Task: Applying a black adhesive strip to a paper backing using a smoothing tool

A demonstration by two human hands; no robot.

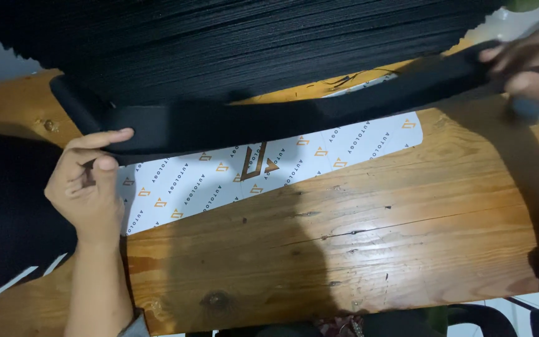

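Left hand fingers pinch folded black fabric band; right hand grips far end; white printed sheet beneath, on wooden counter.

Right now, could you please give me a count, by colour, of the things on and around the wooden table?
Black: 3, namely the folded strip held between left hand and right hand, the ribbed fabric, and the dark cloth.
White with orange marks: 1, the printed sheet.
Brown: 1, the wooden table.
Total: 5
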